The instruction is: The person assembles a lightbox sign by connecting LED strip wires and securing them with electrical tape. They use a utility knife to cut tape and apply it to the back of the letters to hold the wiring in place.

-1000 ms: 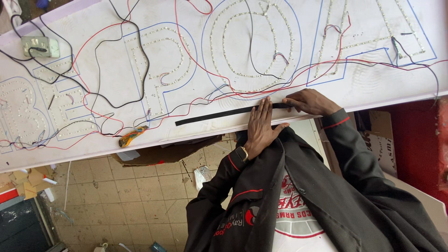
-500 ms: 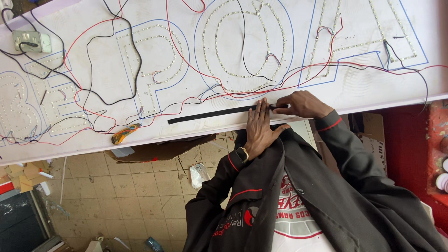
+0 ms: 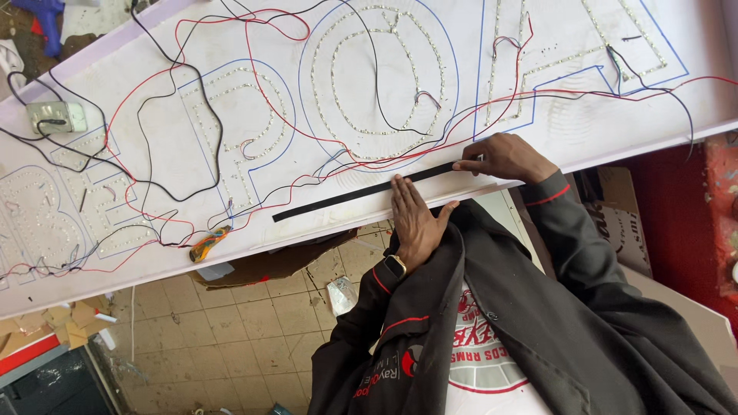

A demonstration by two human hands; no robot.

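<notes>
Left hand [image 3: 413,219] stays flat, fingers spread, pressing black strip [image 3: 361,192] onto white sign board [image 3: 538,146]; right hand [image 3: 503,156] has slid further along, seemingly pinching strip end.

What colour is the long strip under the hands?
Black, seen in the head view: strip on the white board.

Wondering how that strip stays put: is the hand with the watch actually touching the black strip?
Touching. The head view shows the left hand lying flat with its fingertips on the black strip, no gap visible.
</notes>
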